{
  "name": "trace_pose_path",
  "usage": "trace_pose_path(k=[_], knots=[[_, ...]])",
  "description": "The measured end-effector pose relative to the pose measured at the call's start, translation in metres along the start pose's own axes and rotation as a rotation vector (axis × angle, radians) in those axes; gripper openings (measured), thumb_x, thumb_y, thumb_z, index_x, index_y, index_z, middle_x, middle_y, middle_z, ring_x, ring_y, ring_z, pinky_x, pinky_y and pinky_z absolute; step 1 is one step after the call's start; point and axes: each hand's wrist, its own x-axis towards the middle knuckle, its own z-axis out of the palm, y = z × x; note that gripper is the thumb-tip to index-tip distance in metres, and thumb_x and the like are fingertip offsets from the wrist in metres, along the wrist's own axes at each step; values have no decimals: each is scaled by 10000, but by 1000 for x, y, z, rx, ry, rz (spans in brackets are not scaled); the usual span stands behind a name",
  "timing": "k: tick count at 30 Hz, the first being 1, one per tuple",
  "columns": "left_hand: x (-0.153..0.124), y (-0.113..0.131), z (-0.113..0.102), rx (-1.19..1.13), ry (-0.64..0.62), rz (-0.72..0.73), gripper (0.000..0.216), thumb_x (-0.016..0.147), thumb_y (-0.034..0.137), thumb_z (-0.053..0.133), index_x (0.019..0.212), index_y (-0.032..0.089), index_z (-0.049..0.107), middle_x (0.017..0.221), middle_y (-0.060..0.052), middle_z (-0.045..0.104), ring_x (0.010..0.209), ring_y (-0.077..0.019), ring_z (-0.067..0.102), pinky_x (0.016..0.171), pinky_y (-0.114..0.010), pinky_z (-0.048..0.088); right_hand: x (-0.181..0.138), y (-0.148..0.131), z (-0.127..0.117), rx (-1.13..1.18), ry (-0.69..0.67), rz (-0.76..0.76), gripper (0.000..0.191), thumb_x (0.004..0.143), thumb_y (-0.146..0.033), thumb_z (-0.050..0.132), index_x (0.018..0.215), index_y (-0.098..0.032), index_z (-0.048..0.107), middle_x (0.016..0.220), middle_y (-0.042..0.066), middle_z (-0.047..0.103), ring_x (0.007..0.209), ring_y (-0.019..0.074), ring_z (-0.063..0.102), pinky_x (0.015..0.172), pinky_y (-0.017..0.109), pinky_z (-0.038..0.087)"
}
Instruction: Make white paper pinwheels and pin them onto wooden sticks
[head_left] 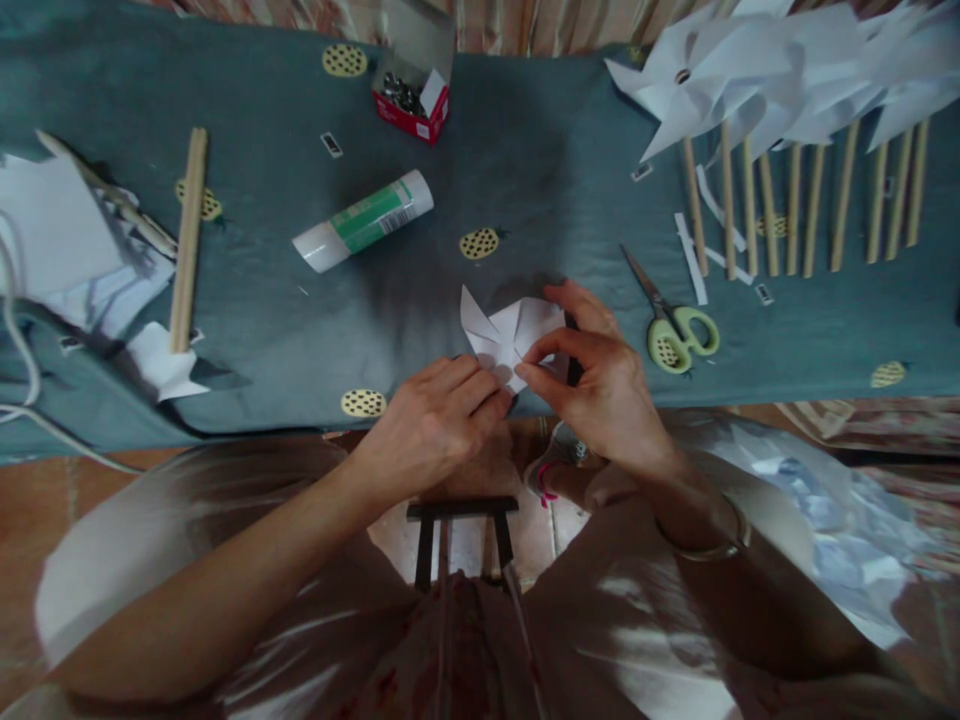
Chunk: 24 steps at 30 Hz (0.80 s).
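Note:
A white paper pinwheel point(517, 325) with folded blades lies near the table's front edge, between my two hands. My left hand point(442, 415) is closed on its lower left side, fingers curled over the paper. With thumb and forefinger together, my right hand point(596, 365) pinches at the pinwheel's middle, while its other fingers reach round the right blade. Whether something small sits in that pinch is hidden. Green-handled scissors point(667, 325) lie just right of my right hand. A glue stick point(367, 220) with a green label rests to the upper left.
Several finished pinwheels on wooden sticks point(750, 80) lie at the back right, beside paper strips point(690, 258). A red box point(414, 112) of small metal pieces stands at the back. Wooden sticks point(187, 240), white paper point(56, 225) and a white cable point(30, 365) are on the left.

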Motion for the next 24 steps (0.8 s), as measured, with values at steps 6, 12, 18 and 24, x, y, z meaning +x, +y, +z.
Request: trace_pose_path(k=[6,12,18,24], knots=[[0,0,-1,0,12,7,181,985,129,505,927,111,675,872,-72,701,827,-190,643,701,-310,554,0,0,0,9,1,3,66,796,-212,700,746,-250,681,1432,65,591,1439,334,433,1193,608,318],[-1,0,0,-13,5,8,175,989,137,507,948,110,675,878,-75,696,854,-192,643,714,-312,550,-1,1,-1,7,-11,9,44,803,-228,710,790,-264,687,1461,53,561,1451,316,417,1209,582,319],[0,0,-1,1,-6,3,200,992,120,488,928,116,678,869,-68,700,835,-184,642,706,-308,551,-4,2,0,3,1,-19,84,813,-221,696,835,-301,685,1483,-15,534,1475,280,383,1236,571,292],[1,0,0,-5,26,18,181,983,123,511,928,103,683,868,-68,703,828,-194,644,694,-313,546,-5,0,0,-27,-6,-25,60,822,-220,680,835,-279,686,1488,38,532,1474,301,384,1223,590,302]])
